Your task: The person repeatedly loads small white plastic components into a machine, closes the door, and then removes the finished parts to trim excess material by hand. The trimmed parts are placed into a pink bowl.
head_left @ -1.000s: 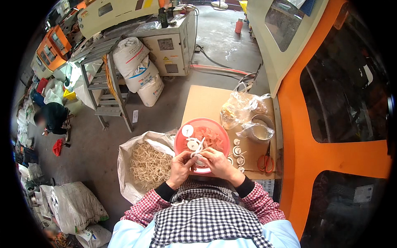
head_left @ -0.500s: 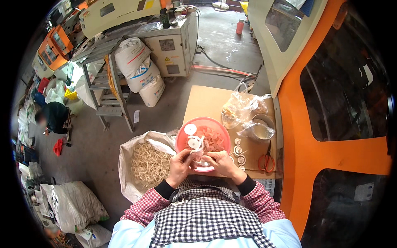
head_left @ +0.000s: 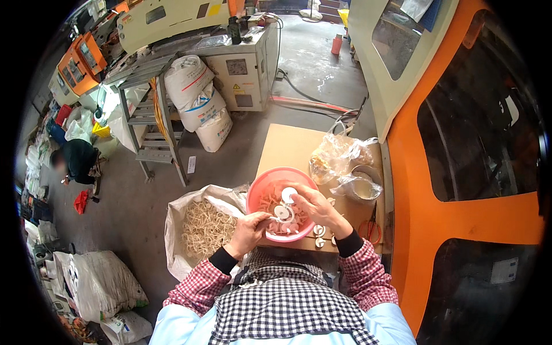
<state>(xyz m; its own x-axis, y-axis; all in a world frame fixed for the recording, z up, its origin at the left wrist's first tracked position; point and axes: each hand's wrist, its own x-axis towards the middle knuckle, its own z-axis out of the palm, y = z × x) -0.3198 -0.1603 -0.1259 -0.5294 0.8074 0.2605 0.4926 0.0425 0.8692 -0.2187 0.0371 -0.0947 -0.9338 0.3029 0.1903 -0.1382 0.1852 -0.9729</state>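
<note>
Left hand (head_left: 248, 233): thumb and fingertips closed in a pinch on the edge of a white, curved, plastic-looking part with a round centre (head_left: 281, 212), held above the round pink bowl (head_left: 265, 183). Right hand (head_left: 319, 210): partly open, fingertips at a flat white disc (head_left: 289, 195); cannot tell whether they pinch it or only touch, nor whether disc and part are joined. Risk, judged: the left pinch takes only an edge, so an uneven pull by the right could twist the part loose; it would then drop among the loose pinkish pieces (head_left: 267, 202) in the bowl and be hard to pick out. Pose: left forearm rises from lower left, hand at the bowl's near-left rim; right forearm slants inward, back of hand up, fingers reaching over the right rim. Further out: small white round pieces (head_left: 319, 230) and red-handled scissors (head_left: 371, 231) to the right on the brown cardboard sheet (head_left: 282, 144); left of the bowl, an open white woven sack (head_left: 177, 230) of pale curly strips (head_left: 208, 230).
</note>
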